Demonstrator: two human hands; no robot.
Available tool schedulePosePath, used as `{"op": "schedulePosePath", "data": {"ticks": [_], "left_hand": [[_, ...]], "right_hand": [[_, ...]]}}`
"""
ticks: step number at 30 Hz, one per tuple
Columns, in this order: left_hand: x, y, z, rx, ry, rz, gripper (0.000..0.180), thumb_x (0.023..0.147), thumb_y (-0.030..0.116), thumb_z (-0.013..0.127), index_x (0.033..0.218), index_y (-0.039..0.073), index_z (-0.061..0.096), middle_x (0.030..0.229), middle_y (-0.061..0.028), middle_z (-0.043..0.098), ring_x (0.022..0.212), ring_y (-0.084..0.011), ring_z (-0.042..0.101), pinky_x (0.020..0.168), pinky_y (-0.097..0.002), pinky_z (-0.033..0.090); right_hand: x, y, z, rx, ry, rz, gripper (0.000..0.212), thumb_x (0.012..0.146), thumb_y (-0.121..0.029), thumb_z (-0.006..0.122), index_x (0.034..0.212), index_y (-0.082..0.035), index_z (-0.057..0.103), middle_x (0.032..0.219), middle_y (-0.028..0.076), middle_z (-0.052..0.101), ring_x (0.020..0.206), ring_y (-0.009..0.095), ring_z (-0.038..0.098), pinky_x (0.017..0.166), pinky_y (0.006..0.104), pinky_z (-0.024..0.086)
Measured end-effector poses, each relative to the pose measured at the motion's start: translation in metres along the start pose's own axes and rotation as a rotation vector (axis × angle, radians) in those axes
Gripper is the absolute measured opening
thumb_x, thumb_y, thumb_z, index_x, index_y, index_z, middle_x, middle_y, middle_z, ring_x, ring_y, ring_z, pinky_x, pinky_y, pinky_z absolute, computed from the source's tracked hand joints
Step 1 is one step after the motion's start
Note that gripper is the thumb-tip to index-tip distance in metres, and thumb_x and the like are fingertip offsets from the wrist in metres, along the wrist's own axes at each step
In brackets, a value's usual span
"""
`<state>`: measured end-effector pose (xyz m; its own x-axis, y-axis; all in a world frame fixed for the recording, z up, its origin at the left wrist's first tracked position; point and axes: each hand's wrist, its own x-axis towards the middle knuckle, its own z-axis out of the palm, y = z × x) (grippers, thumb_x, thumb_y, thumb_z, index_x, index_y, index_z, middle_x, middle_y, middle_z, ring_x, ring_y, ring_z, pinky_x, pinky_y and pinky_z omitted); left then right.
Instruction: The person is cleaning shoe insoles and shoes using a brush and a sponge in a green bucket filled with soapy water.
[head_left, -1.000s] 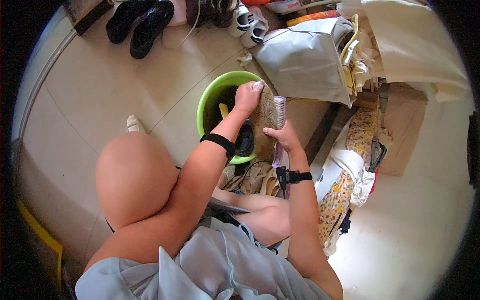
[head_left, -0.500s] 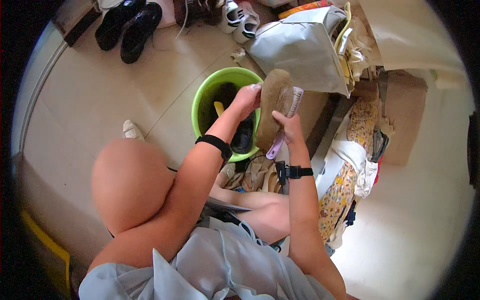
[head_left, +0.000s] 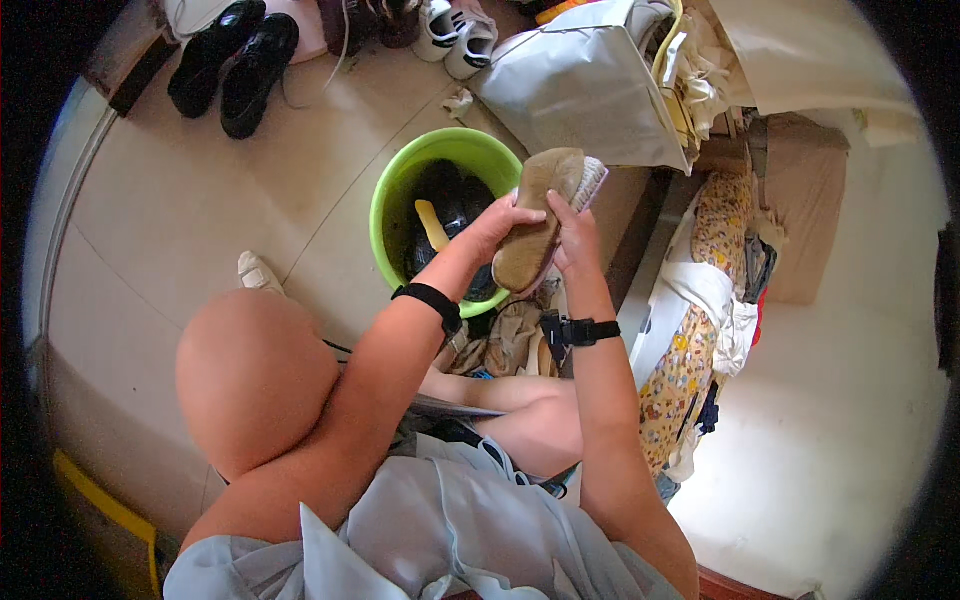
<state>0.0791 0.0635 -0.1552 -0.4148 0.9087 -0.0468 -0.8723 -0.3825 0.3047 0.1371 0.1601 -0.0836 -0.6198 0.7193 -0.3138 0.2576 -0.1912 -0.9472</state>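
A brown, fuzzy-looking shoe insole (head_left: 535,245) is held between my hands, tilted over the right rim of a green bucket (head_left: 385,215). My left hand (head_left: 498,222) grips its left side, thumb lying across the face. My right hand (head_left: 577,238) is closed round a pale purple brush (head_left: 592,182) with white bristles; its thumb presses on the insole's right edge. The brush lies along that edge, largely hidden behind the insole. Inside the bucket are black shoes (head_left: 455,195) and a yellow, handle-like piece (head_left: 431,225).
Black shoes (head_left: 258,75) and white sneakers (head_left: 465,40) line the far side of the tiled floor. A large white bag (head_left: 580,90) stands beyond the bucket. Folded clothes and floral fabric (head_left: 720,235) lie to the right. A white shoe tip (head_left: 258,272) shows at the left.
The insole has tilted, its top now leaning right. My left hand has shifted to its middle, and the brush has moved partly behind it.
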Motion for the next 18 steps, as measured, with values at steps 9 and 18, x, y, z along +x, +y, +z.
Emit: {"op": "schedulePosePath", "data": {"ticks": [9,18], "left_hand": [[0.006,0.017,-0.016,-0.63,-0.092,-0.017,0.044,0.091,0.029,0.043,0.127,0.003,0.042,0.125,-0.0168,0.051,0.111,-0.0302,0.052,0.097,-0.0532,0.038],[0.014,0.01,-0.034,-0.574,0.02,0.009,0.043,0.097,0.038,0.026,0.124,0.011,0.047,0.111,-0.0137,0.059,0.097,-0.0272,0.058,0.087,-0.0421,0.047]], "right_hand": [[0.012,0.012,-0.018,-0.474,0.092,-0.289,0.03,0.088,-0.033,0.056,0.099,-0.005,0.051,0.081,0.01,0.06,0.071,0.024,0.06,0.061,0.0367,0.047],[-0.019,0.011,0.047,-1.605,-0.117,-0.465,0.045,0.086,-0.042,0.051,0.102,0.0,0.048,0.089,0.024,0.061,0.08,0.04,0.061,0.068,0.0483,0.05]]}}
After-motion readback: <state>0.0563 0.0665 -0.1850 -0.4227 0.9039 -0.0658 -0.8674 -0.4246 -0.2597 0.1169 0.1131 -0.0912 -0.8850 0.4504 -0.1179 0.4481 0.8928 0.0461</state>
